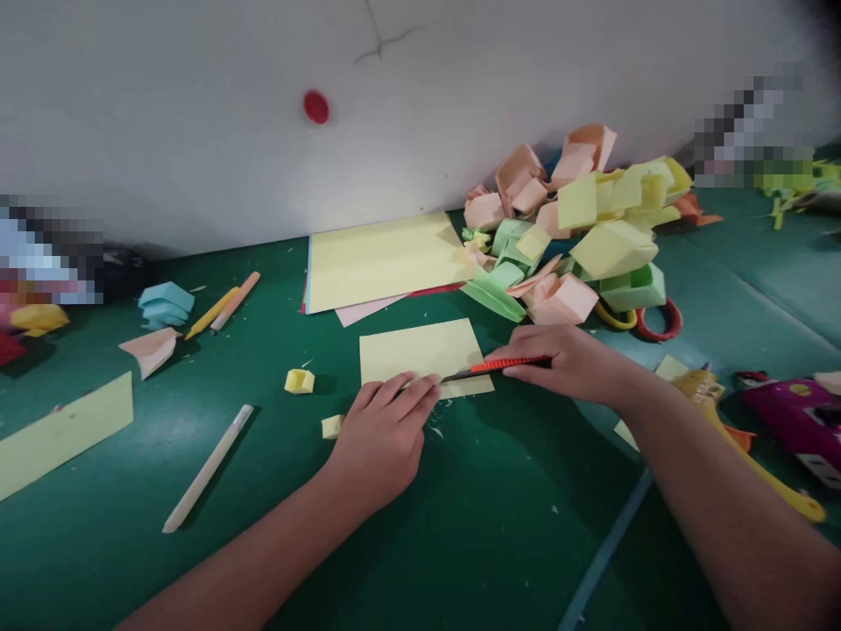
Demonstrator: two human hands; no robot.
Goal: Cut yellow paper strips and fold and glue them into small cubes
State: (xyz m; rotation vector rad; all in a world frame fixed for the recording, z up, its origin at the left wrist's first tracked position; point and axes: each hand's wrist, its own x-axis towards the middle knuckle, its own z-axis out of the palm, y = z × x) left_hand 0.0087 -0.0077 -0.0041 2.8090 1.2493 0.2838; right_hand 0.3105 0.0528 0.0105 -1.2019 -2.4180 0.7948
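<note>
Pale-yellow rectangular paper sheet (417,349) lies on green counter (473,526). At its near edge, left hand (387,429) presses, fingers extended, gripping nothing; right hand's (558,359) fingers pinch slim red-and-black cutter (505,364). Apparently trimming; next stroke calls for steady pressure.
</note>
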